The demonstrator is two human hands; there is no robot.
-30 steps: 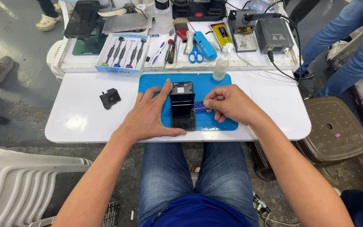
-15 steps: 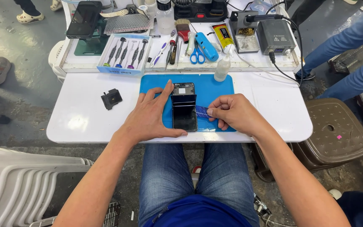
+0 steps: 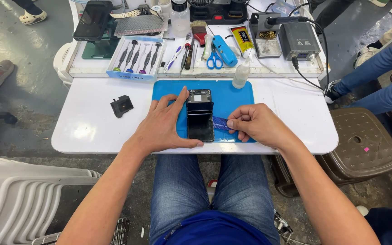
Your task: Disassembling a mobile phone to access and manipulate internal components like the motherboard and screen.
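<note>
Now the left hand [image 3: 164, 124] lies spread against the phone [image 3: 200, 115] on the blue mat [image 3: 232, 93]; the right hand [image 3: 255, 124] pinches a thin blue pick [image 3: 220, 123] at its edge, dropper bottle [image 3: 241, 75] and scissors [image 3: 213, 59] behind.

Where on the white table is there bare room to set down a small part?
Bare white table right of the blue mat, and left of it around the black part. The tool shelf behind is crowded; both hands and the phone fill the mat.

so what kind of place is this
Most likely a phone repair bench: an opened phone lies on a blue work mat, with a tray of small screwdrivers and a soldering station behind.
</note>
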